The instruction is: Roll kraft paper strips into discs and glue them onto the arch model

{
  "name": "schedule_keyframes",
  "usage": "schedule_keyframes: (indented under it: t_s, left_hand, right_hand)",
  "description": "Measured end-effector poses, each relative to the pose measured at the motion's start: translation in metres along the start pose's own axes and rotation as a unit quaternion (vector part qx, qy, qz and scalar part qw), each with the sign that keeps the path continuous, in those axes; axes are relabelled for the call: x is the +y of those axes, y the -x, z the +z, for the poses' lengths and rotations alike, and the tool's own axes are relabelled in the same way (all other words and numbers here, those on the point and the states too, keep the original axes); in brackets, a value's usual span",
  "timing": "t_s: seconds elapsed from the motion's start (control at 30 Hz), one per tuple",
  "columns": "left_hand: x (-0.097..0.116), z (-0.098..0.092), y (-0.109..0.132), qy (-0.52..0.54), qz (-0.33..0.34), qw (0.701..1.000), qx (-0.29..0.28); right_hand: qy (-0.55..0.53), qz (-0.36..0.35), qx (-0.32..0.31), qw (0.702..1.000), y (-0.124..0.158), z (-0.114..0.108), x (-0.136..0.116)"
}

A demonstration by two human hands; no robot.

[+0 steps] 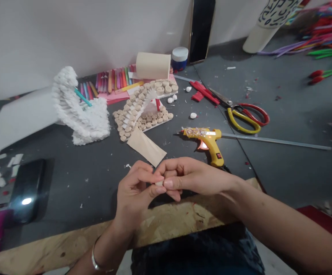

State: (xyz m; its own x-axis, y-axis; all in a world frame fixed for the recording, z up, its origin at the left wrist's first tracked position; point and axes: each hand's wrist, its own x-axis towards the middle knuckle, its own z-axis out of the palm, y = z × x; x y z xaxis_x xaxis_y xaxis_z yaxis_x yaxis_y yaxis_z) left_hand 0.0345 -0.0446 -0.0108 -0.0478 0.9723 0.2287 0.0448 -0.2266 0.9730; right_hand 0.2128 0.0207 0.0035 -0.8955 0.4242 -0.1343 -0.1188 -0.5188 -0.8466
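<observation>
"Tabletop (76, 198), dark grey: how is it occupied around the yellow glue gun (211, 139)?"

"Well to the gun's left, a white, fluffy staircase model (91, 124) is stood. Between the two, another staircase model (135, 107) is covered with beige paper rolls."

"And the hands?"

"The right hand (191, 175) is held in front of the gun, toward its left; the left hand (134, 191) is placed farther left."

"Smaller things?"

"Scissors (230, 103) are laid behind the gun, to its right; a beige paper strip (146, 147) is laid to its left."

"And what is gripped?"

"Front-left of the gun, a tiny beige piece (159, 183) is pinched by thumbs and fingertips of both hands; its full shape cannot be told."
</observation>
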Motion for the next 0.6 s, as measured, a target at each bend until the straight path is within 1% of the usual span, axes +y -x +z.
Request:
schedule_keyframes:
  t_s: [0.07, 0.13, 0.17, 0.23, 0.3, 0.37, 0.43, 0.5, 0.6]
  left_hand:
    - [-0.001, -0.001, -0.001, -0.012, 0.006, 1.000, -0.016]
    - [0.002, -0.003, -0.004, -0.093, 0.040, 0.994, -0.037]
    - [0.003, -0.004, -0.005, -0.149, 0.066, 0.985, -0.047]
    - [0.007, -0.006, -0.007, -0.251, 0.123, 0.958, -0.063]
    - [0.010, -0.007, -0.007, -0.303, 0.167, 0.935, -0.073]
    - [0.011, -0.007, -0.006, -0.308, 0.185, 0.930, -0.080]
    - [0.012, -0.006, -0.005, -0.288, 0.187, 0.937, -0.072]
    - [0.013, -0.004, -0.003, -0.260, 0.176, 0.948, -0.046]
    - [0.013, -0.001, -0.002, -0.201, 0.139, 0.969, -0.014]
  right_hand:
    - [0.012, 0.000, 0.014, 1.000, 0.000, -0.001, 0.001]
    - [0.046, 0.003, 0.044, 0.998, 0.002, -0.003, 0.000]
    - [0.068, 0.005, 0.063, 0.996, 0.003, -0.004, 0.000]
    - [0.108, 0.012, 0.101, 0.989, 0.004, -0.005, -0.001]
    - [0.125, 0.022, 0.115, 0.985, 0.006, -0.006, -0.002]
    - [0.118, 0.037, 0.105, 0.987, 0.007, -0.006, -0.003]
    - [0.094, 0.043, 0.080, 0.991, 0.007, -0.006, -0.004]
    - [0.059, 0.038, 0.045, 0.996, 0.006, -0.006, -0.005]
    - [0.005, 0.012, -0.006, 1.000, 0.004, -0.005, -0.005]
